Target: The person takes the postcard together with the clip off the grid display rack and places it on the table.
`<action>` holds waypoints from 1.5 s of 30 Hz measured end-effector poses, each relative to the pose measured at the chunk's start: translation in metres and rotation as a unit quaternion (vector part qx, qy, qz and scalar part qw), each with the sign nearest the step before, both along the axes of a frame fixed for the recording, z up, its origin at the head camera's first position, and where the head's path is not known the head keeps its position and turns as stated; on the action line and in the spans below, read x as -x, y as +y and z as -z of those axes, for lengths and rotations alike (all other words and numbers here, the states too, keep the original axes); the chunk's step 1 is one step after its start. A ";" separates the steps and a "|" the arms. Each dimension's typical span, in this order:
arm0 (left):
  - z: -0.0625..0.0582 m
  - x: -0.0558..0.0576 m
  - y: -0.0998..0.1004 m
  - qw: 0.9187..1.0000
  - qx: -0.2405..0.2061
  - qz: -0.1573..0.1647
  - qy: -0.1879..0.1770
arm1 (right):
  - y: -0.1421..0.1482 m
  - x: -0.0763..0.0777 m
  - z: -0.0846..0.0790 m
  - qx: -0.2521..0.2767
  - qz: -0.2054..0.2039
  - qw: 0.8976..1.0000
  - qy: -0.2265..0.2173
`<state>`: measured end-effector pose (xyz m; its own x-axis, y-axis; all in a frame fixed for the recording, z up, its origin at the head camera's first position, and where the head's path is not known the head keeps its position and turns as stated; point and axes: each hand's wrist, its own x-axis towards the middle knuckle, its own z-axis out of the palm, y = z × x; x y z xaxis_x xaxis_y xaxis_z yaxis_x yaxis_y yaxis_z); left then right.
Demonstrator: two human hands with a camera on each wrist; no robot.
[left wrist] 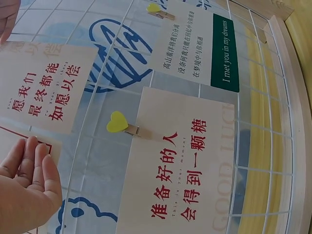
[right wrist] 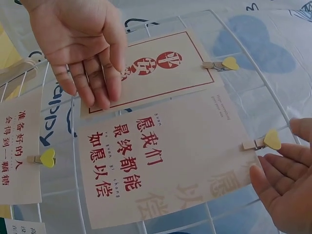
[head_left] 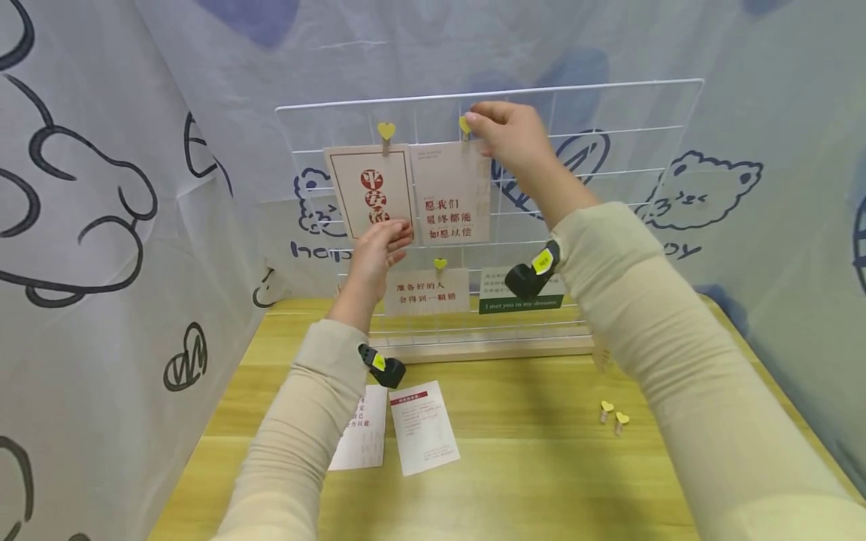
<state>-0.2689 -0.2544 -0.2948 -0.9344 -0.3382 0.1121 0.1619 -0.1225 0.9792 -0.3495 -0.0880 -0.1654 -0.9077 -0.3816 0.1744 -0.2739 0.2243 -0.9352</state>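
Note:
Two cards hang side by side at the top of a white wire grid (head_left: 514,92). My left hand (head_left: 382,244) has its fingers extended against the lower corner of the red-bordered card (right wrist: 187,53). Just beside it hangs a pale card with red writing (right wrist: 146,146). A small wooden clothespin with a yellow heart (right wrist: 263,140) sits on that card's top edge. Around this clothespin, my right hand (right wrist: 287,180) has its fingers spread, with fingertips close to the heart and the card's edge. Another heart clothespin (head_left: 386,134) holds the red-bordered card.
Lower on the grid hang a card with red characters (left wrist: 180,170) and a green-banded card (left wrist: 195,48). Two loose heart clothespins (head_left: 612,417) lie at the table's right. Two cards, one with a red header (head_left: 425,428), lie in front of the grid's wooden base (head_left: 473,350).

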 end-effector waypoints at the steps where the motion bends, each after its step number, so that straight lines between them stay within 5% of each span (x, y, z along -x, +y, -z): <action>1: 0.000 0.000 0.000 1.000 0.004 0.000 -0.001 | -0.001 0.000 -0.001 -0.003 0.002 1.000 -0.001; 20: 0.001 0.005 0.008 1.000 0.021 0.012 -0.015 | -0.010 0.005 -0.003 -0.104 0.071 0.990 0.068; 31: 0.003 0.011 0.016 0.999 0.030 -0.033 -0.030 | -0.011 0.008 -0.002 -0.117 0.090 0.985 0.085; 45: 0.002 0.018 0.020 0.994 -0.061 -0.088 0.020 | -0.018 0.008 0.002 -0.079 0.155 0.981 0.089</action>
